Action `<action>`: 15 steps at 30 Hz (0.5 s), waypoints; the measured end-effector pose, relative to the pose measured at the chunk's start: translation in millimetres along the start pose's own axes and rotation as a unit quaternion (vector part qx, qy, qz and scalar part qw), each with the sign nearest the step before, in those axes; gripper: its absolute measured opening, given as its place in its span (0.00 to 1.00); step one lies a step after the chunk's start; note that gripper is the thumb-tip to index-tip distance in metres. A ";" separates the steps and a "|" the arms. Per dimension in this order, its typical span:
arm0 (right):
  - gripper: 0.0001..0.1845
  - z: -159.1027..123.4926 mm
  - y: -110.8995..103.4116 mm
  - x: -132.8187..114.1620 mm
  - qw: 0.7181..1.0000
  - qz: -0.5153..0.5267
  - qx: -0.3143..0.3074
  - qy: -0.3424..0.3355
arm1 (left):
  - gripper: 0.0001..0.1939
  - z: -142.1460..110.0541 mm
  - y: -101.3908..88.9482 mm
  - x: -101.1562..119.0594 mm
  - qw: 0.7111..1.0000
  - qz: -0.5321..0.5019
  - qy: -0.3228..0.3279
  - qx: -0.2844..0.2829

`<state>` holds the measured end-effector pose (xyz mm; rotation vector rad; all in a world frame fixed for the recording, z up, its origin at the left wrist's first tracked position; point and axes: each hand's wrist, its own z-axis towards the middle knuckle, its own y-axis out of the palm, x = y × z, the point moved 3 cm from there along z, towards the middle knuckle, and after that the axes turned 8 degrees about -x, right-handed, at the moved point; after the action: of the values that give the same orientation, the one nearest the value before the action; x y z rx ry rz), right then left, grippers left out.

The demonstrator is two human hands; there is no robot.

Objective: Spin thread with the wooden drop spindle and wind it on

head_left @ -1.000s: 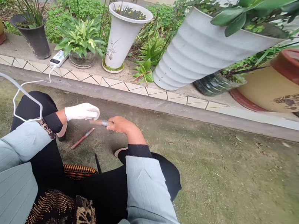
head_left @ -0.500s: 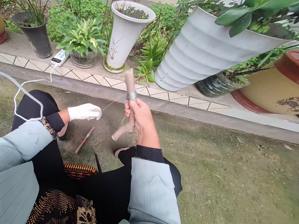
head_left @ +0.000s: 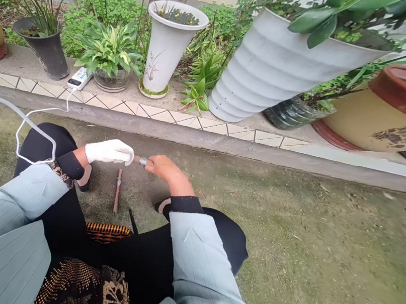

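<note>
My left hand [head_left: 109, 151] wears a white cotton glove and pinches close to the end of a wooden branch piece [head_left: 137, 159], apparently on a fine wire that is hard to see here. My right hand [head_left: 162, 167] is bare and grips the branch, which lies roughly level between my hands. A metal wire coil [head_left: 143, 161] circles the branch just beside my right fingers. The branch's fork is hidden behind my right hand. Below my hands, a thin reddish stick [head_left: 117, 190] with a metal band lies on the ground.
A thin black rod [head_left: 133, 221] stands near my lap. A white cable [head_left: 36, 117] runs from a power strip [head_left: 79, 78] on the tiled ledge [head_left: 163, 114] past my left arm. Large potted plants [head_left: 273, 66] line the ledge ahead.
My right hand has lowered the branch from upright to level, bringing it back to my gloved left hand. The reddish stick on the ground now appears straighter in line with my view.
</note>
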<state>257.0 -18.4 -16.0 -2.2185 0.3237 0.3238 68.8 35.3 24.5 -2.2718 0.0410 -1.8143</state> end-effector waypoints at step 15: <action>0.15 -29.2 -37.1 1.4 0.851 0.467 0.125 -0.204 | 0.19 13.8 6.0 -23.7 0.996 -0.009 -0.036 0.075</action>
<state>274.3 -19.1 27.9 -1.5295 1.1278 1.1770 77.3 35.6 -2.2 -2.2367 -0.1256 -1.6811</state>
